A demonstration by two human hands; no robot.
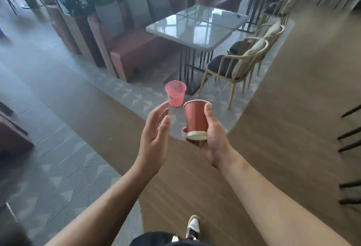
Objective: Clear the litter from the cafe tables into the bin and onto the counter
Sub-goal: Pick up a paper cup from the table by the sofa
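- Your right hand [212,138] grips the red paper cup [196,117] around its wall; your left hand [155,138] hangs relaxed, holding nothing.
- The cup is probably light and crushable: squeeze gently near its stiffer base.

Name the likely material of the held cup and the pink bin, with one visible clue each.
The red cup looks like paper: matte wall, pale base rim. The pink bin looks like plastic: slightly translucent, moulded mesh holes.

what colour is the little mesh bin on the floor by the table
Pink. The mesh bin shows best in the head view, the only one, standing on the patterned floor beyond the hands.
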